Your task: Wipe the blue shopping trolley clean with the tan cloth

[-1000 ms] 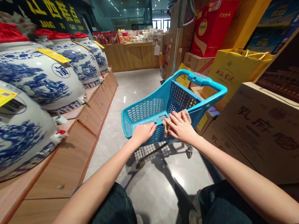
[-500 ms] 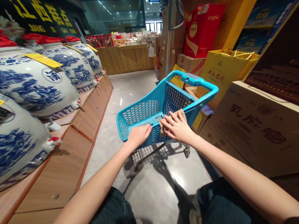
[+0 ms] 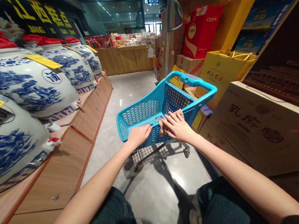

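A blue plastic shopping cart (image 3: 139, 116) with lattice sides stands on the floor in front of me, its push handle (image 3: 192, 81) at the far right. My left hand (image 3: 138, 135) is closed over the near rim of the basket. A tan cloth (image 3: 162, 129) lies over the same rim, and my right hand (image 3: 179, 126) holds it there with the fingers draped across it. Parts of the cloth stick out left of and above the fingers. The basket's visible inside holds nothing I can make out.
Large blue-and-white jars (image 3: 32, 81) with red cloth tops line a wooden cabinet (image 3: 57, 164) on my left. Cartons (image 3: 259, 132), a yellow bag (image 3: 221, 74) and a red box (image 3: 202, 32) are stacked at right. A metal pole (image 3: 168, 49) stands behind the cart.
Hardly anything differs. The view has shifted very slightly; both hands and the cart keep their places.
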A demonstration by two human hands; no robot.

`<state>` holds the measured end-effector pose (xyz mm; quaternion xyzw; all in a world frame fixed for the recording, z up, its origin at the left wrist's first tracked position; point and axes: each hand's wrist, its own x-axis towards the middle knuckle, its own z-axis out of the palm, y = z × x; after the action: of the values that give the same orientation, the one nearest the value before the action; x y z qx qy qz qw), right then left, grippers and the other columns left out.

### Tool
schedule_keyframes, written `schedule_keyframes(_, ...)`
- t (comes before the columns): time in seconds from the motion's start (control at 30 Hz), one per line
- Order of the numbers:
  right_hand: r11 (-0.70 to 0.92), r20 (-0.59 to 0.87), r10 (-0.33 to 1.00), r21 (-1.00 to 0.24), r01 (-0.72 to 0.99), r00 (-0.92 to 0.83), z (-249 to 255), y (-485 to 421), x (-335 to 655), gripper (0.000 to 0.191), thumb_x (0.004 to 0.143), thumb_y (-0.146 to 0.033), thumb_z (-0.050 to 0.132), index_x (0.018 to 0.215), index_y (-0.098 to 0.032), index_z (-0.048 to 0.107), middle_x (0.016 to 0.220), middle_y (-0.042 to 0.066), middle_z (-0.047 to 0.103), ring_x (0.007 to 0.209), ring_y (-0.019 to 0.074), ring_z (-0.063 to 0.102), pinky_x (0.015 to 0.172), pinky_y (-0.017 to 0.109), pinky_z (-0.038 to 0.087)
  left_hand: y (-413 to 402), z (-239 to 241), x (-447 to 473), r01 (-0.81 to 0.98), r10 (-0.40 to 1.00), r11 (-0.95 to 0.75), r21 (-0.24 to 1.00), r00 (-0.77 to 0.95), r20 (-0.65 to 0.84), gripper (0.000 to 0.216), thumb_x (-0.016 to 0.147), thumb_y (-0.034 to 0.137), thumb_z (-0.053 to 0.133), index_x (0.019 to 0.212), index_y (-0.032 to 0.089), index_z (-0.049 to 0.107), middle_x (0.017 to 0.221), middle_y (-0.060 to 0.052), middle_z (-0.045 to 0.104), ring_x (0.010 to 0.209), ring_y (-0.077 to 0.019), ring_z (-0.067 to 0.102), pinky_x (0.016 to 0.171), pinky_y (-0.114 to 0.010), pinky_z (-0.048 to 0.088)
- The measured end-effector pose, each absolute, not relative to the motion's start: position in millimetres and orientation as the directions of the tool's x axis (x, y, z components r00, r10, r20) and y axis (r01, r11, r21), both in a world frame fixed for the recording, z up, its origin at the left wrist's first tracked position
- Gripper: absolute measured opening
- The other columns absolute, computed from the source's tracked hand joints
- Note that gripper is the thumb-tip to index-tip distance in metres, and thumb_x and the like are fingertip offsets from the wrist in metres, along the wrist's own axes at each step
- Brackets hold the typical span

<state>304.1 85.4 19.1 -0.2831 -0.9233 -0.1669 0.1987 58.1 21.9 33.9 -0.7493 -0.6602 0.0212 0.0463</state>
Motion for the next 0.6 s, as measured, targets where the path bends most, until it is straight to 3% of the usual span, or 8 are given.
schedule_keyframes(0.17, 0.702, 0.505, 0.54, 0.172, 0.691, -0.674, 39, 106, 329, 0.041, 0.101, -0.031, 0.048, 0.133, -0.012, 0.066, 0.134, 0.018, 0.067, 0.134, 0.0337, 0.053, 0.118, 0.051, 0.032, 21, 35, 59, 0.989, 0.994, -0.108, -0.1, 0.11, 0.023, 0.052, 0.111, 0.046, 0.023, 0.114, 0.021, 0.069, 0.105, -0.011, 0.08, 0.1, -0.0266, 0.076, 0.074, -0.031, 0.05)
schedule_keyframes(0.3, 0.623, 0.535, 0.591, 0.172, 0.763, -0.604, 33, 100, 326, 0.046, 0.098, -0.031, 0.052, 0.136, -0.007, 0.064, 0.141, 0.022, 0.063, 0.14, 0.0386, 0.047, 0.121, 0.056, 0.027, 20, 36, 60, 0.988, 0.994, -0.11, -0.112, 0.112, 0.018, 0.052, 0.111, 0.046, 0.023, 0.115, 0.021, 0.068, 0.105, -0.011, 0.08, 0.1, -0.0265, 0.076, 0.073, -0.031, 0.05)
schedule_keyframes(0.47, 0.743, 0.468, 0.493, 0.212, 0.635, -0.734, 21, 81, 304, 0.058, 0.095, -0.034, 0.058, 0.148, -0.013, 0.055, 0.152, 0.019, 0.055, 0.144, 0.0403, 0.042, 0.119, 0.059, 0.027, 20, 36, 59, 0.986, 0.992, -0.121, -0.118, 0.124, 0.023, 0.052, 0.111, 0.045, 0.022, 0.115, 0.021, 0.068, 0.106, -0.011, 0.079, 0.098, -0.026, 0.076, 0.073, -0.03, 0.05)
schedule_keyframes(0.6, 0.755, 0.452, 0.502, 0.186, 0.628, -0.737, 38, 93, 316, 0.044, 0.099, -0.032, 0.05, 0.137, -0.014, 0.063, 0.136, 0.016, 0.067, 0.133, 0.0341, 0.053, 0.116, 0.052, 0.033, 20, 35, 59, 0.987, 0.993, -0.114, -0.109, 0.118, 0.024, 0.052, 0.111, 0.045, 0.023, 0.115, 0.021, 0.068, 0.107, -0.011, 0.079, 0.099, -0.0262, 0.076, 0.073, -0.03, 0.05)
